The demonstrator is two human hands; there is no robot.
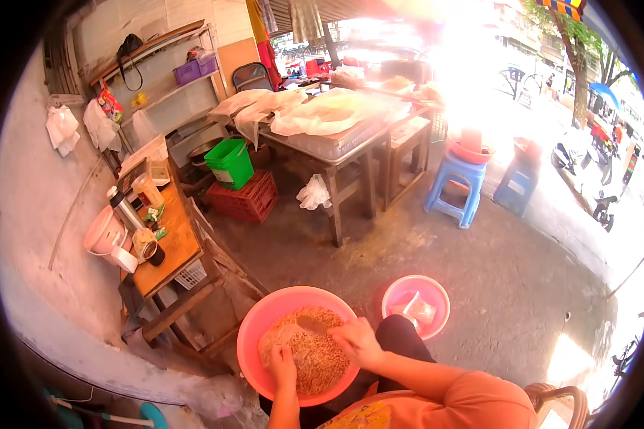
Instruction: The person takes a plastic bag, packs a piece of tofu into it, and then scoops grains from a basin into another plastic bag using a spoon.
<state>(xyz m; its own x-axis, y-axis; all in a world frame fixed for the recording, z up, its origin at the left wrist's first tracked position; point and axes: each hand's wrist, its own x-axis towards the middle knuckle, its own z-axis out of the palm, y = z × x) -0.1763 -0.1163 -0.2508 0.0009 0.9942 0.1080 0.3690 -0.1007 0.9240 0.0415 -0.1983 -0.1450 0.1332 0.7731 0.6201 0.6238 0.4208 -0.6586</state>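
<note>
1. A seated person works over a wide pink basin (247, 350) heaped with tan grain (322, 368), near a street-side work table (349, 150).

2. The right hand (358, 342) is closed around the handle of a scoop (311, 324), whose bowl sits over the grain, inside the rim.

3. The left hand (284, 367) is at the basin's near left, fingers drawn together beside a pale, filmy patch (276, 336) that may be a plastic bag; whether it grips anything cannot be told.

4. Spillage looks the likeliest mishap: a scoop tipped too early or carried high could scatter loose kernels over the rim onto the concrete floor (501, 300).

5. If the patch is a bag, a slack mouth could fold inward and shed grain; a shifting knee (402, 337) might knock the smaller basin (445, 306) just beside it.

6. Textures contrast: smooth, round plastic basins, dry and pebbly grain, a rounded scoop, and crinkled clear packets (416, 312) in the smaller basin.

7. Around them stand a worn wooden bench (181, 250), a square-sided green bucket (229, 168) on a latticed red crate (247, 198), and a blue stool (456, 187).
</note>
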